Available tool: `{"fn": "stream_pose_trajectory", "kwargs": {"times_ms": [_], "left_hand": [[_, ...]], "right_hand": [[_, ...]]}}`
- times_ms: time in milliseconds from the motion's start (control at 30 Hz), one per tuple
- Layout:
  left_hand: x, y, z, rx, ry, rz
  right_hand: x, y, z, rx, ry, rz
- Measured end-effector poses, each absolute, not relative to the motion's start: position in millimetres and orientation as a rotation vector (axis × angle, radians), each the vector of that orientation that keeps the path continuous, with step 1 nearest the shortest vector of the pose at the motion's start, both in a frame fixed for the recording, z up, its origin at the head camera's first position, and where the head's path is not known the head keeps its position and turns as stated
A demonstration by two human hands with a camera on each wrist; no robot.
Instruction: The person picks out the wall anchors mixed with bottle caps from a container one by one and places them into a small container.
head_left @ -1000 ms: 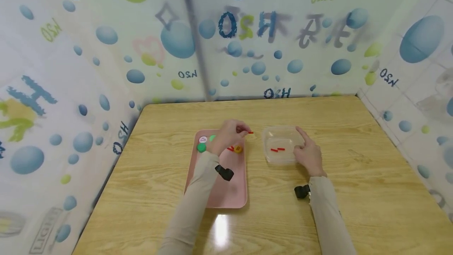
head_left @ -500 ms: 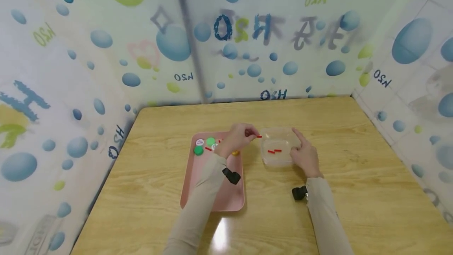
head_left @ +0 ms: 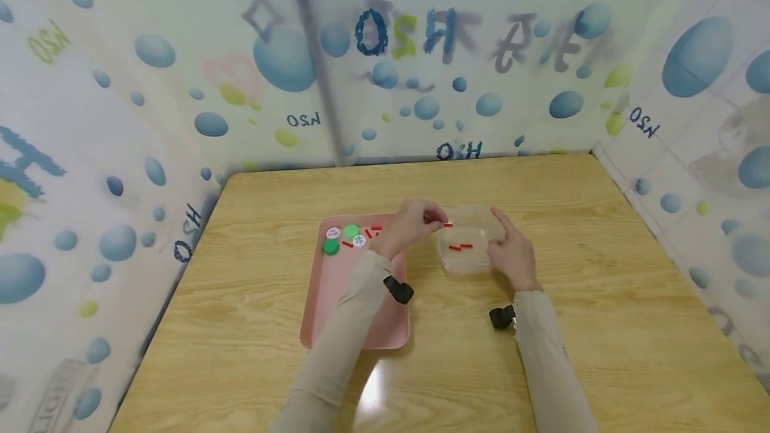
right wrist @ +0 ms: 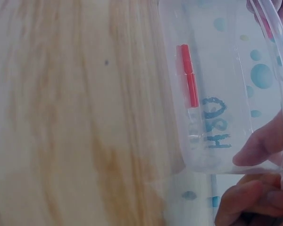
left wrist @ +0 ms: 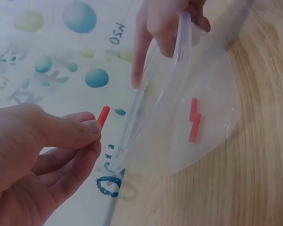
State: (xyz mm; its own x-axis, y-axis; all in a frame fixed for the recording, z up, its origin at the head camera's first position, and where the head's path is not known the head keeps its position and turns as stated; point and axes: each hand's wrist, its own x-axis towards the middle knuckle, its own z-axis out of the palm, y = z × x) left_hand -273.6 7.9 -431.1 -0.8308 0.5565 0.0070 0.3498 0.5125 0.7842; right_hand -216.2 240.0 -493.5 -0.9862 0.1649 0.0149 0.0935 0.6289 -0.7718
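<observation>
A small red stick [left wrist: 104, 114] is up in the air by the far left corner of the clear box [head_left: 469, 266]. The left hand [head_left: 415, 226] pinches one end of it, and the other end pokes out. It looks thin, so a soft pinch should do. If it goes in, I think going up over the rim and then down low would stop it bouncing.

Two other sticks [head_left: 455, 248] lie in the box, nearly end to end. The right hand [head_left: 514, 256] holds the box's right side, with one finger straight along the rim. That should help stop the box from sliding.

On the left is a pink tray [head_left: 325, 293] with green lids [head_left: 351, 231], white lids [head_left: 359, 240] and more sticks [head_left: 347, 244]. The left sleeve [head_left: 337, 346] passes over the tray, so it could brush the edge. A strip of wood surface [head_left: 541, 192] shows between tray and box, with lots more to the right. The back edge, by the wall [head_left: 391, 132], is well apart from both hands.
</observation>
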Motion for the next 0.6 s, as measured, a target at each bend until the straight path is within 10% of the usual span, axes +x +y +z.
{"fn": "stream_pose_trajectory", "kwargs": {"times_ms": [600], "left_hand": [[-276,41,-438,0.874,2.496,1.185]], "right_hand": [[-219,241,-497,-0.260,-2.765,1.289]]}}
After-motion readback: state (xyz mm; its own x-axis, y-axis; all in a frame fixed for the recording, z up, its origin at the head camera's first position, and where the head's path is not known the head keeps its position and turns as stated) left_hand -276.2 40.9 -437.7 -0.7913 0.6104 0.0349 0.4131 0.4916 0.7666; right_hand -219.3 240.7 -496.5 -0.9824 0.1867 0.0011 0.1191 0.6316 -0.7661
